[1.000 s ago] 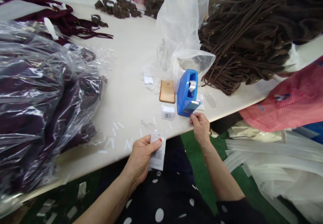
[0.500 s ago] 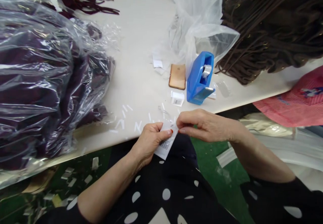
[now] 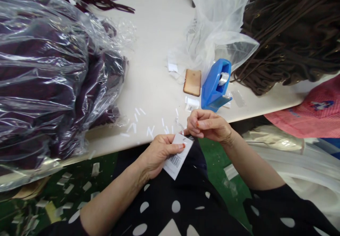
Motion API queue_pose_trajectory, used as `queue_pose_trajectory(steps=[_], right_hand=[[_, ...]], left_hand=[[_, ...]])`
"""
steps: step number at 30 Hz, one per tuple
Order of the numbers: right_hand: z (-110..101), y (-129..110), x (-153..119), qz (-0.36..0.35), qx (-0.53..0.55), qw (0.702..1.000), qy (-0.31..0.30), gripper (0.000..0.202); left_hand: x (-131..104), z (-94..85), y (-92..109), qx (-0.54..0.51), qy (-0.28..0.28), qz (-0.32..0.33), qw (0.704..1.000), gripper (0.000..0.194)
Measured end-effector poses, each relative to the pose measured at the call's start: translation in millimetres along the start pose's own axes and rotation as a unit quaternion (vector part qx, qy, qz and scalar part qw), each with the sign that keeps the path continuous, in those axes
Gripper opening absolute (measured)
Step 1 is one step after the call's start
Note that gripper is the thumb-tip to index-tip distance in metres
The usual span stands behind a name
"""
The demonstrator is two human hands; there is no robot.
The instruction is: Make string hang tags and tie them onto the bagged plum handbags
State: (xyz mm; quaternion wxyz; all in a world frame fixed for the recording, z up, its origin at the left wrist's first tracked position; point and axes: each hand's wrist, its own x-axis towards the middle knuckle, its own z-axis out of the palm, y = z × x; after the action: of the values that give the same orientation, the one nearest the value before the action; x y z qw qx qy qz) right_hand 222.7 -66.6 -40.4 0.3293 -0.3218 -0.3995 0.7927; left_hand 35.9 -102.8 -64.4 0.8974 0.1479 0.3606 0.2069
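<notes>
A white barcode tag point(image 3: 178, 161) is pinched in my left hand point(image 3: 159, 152), thumb lying across its face, just off the table's front edge. Close to the tag's upper corner is my right hand point(image 3: 208, 125), its fingers curled together; whatever they hold is too small to make out. A small dark piece shows behind the tag's top corner. Thin white strips point(image 3: 150, 131) lie scattered on the table point(image 3: 156, 90) in front of my hands. Beyond my right hand are a small stack of barcode labels point(image 3: 191, 104) and a blue tape dispenser point(image 3: 216, 85).
On the left lies a large pile of dark purple goods in clear plastic point(image 3: 45, 76). A tan phone case point(image 3: 192, 83) is beside the dispenser. Dark brown corded goods point(image 3: 287, 34) fill the right, with a translucent bag point(image 3: 220, 20) next to them. Pink mesh cloth point(image 3: 305, 112) hangs at the right edge.
The tag now shows more of its face, with its corner separate from my right fingers. My right hand has turned and curled slightly higher. The whole view has shifted a little.
</notes>
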Motion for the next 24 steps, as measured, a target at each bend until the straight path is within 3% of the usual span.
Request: queue_pose_trajectory(steps=[5,13,19,24], right_hand=[[15,-8,20,0.011,0.003,1.000,0.009,0.016],[28,2,52,0.115,0.038,0.992,-0.026,0.012],[15,17,50,0.156,0.051,0.985,-0.051,0.013],[-6,-2,35,0.147,-0.019,0.987,-0.059,0.012]], left_hand=[[-2,-1.7,-4,-0.005,0.001,0.000,1.000,0.020],[0,-1.5,-9,-0.036,0.001,-0.007,0.999,0.021],[-1,-4.7,-12,-0.047,-0.005,-0.019,0.999,0.021],[-5,-7.7,-6,-0.054,-0.026,-0.022,0.998,0.018]])
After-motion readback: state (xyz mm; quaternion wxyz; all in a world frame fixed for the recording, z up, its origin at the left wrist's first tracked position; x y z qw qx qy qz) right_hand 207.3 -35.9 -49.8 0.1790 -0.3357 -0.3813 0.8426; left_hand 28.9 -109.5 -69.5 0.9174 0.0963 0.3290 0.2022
